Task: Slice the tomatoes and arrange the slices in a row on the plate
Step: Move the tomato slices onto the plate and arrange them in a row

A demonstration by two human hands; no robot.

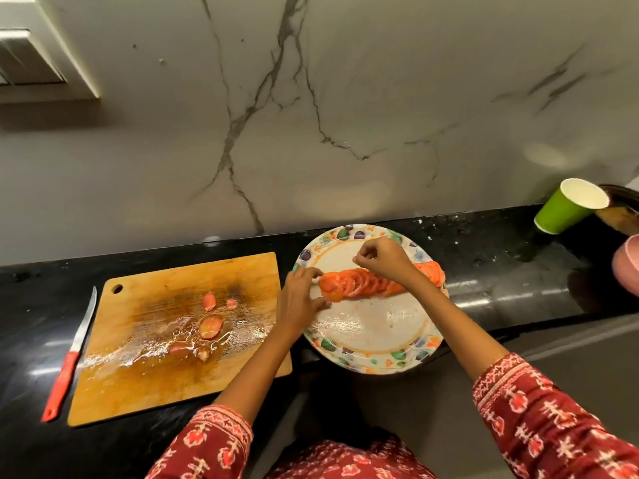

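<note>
A floral-rimmed plate (373,326) lies on the black counter. Across its upper half runs a row of overlapping tomato slices (359,283). My left hand (301,299) is at the row's left end, with its thumb and fingers pinching the end slice (330,288). Over the middle of the row, my right hand (385,261) hovers with curled fingers, and nothing shows in its grip. It hides part of the row. Left of the plate, a wet wooden cutting board (155,382) carries a few tomato end pieces (210,326).
A red-handled knife (69,357) lies on the counter left of the board. At the far right a green paper cup (567,209) leans against a dark pan (619,212), with a pink object (627,264) at the frame edge. A marble wall backs the counter.
</note>
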